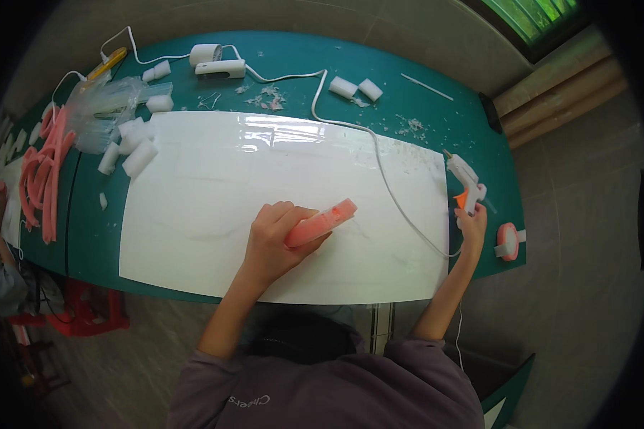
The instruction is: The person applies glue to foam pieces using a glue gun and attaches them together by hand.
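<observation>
Above the white sheet [186, 214], my left hand [270, 239] is closed round a pink foam piece [318, 225]. One end of the piece points up and to the right and bears a small darker orange-red spot. At the right edge of the sheet, my right hand [472, 223] has its fingers on the handle of a white hot glue gun [463, 171] with an orange trigger [461, 199]. The gun's nozzle points away from me, toward the far side of the table. A pink ring with white pieces on it [507, 242] lies to the right of that hand.
A white cord [376, 150] crosses the sheet. White foam blocks [140, 157], a clear plastic bag [100, 118] and pink foam strips [50, 171] lie at left. A white device [220, 68] and scraps [270, 96] rest on the green table [293, 53]. Another person's arm [0, 222] shows at far left.
</observation>
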Demonstrator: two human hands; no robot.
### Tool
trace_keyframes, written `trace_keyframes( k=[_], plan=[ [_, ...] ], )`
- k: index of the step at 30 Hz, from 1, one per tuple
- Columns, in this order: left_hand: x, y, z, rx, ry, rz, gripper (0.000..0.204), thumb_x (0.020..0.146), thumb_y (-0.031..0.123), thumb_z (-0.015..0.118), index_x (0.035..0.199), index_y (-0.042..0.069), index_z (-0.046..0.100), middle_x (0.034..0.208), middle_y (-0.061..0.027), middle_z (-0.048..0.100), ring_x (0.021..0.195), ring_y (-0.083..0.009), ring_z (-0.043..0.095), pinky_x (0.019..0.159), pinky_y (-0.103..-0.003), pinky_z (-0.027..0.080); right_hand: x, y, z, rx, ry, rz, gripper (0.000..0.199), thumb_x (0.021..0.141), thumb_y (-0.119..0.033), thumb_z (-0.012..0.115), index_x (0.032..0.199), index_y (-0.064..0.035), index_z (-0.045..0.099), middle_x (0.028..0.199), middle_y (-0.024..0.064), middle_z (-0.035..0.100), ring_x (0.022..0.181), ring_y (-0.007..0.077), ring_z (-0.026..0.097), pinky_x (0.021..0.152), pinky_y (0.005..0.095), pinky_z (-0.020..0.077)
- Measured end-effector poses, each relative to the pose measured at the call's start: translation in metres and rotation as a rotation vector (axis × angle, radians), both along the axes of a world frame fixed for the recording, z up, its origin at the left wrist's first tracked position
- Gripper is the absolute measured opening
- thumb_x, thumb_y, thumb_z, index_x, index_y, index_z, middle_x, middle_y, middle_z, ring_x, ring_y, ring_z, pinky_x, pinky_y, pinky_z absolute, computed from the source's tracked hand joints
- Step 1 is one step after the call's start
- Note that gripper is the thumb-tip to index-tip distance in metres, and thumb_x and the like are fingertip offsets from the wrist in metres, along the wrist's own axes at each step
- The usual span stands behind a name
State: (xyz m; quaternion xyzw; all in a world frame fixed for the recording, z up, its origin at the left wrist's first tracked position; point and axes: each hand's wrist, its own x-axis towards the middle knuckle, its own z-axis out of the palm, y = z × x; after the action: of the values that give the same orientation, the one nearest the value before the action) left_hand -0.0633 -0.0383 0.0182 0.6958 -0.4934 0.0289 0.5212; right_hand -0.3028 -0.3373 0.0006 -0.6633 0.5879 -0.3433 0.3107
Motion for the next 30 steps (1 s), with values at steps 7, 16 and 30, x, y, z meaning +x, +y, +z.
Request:
trace_keyframes(
  k=[7, 16, 30],
  plan=[
    [0.0, 0.004, 0.0, 0.025, 0.016, 0.003, 0.023, 0.061, 0.014, 0.075, 0.078, 0.009, 0.06, 0.068, -0.0038, 0.054, 0.062, -0.0222, 0.049, 0.057, -0.032, 0.038, 0.032, 0.064, 0.076, 0.15, -0.316, 0.457, 0.044, 0.068, -0.01, 0.066, 0.108, -0.001, 0.049, 0.078, -0.0006, 0.05, 0.066, 0.0043, 0.044, 0.058, 0.0195, 0.0338],
    [0.001, 0.003, 0.001, 0.032, 0.019, 0.009, 0.024, 0.061, 0.016, 0.075, 0.077, 0.008, 0.059, 0.068, -0.004, 0.055, 0.061, -0.0227, 0.049, 0.058, -0.032, 0.037, 0.071, 0.115, 0.089, 0.089, -0.17, 0.494, 0.033, 0.069, -0.009, 0.067, 0.096, -0.001, 0.051, 0.079, 0.0017, 0.053, 0.068, 0.0074, 0.049, 0.063, 0.0211, 0.0406],
    [0.001, 0.004, 0.002, 0.036, 0.009, 0.032, 0.024, 0.061, 0.018, 0.075, 0.077, 0.008, 0.06, 0.065, -0.0034, 0.053, 0.058, -0.0216, 0.046, 0.056, -0.032, 0.035, 0.082, 0.135, 0.084, -0.305, -0.005, 0.678, 0.041, 0.056, -0.012, 0.073, 0.088, -0.0001, 0.05, 0.071, 0.0062, 0.055, 0.06, 0.0086, 0.052, 0.054, 0.0212, 0.0438]
  ],
)
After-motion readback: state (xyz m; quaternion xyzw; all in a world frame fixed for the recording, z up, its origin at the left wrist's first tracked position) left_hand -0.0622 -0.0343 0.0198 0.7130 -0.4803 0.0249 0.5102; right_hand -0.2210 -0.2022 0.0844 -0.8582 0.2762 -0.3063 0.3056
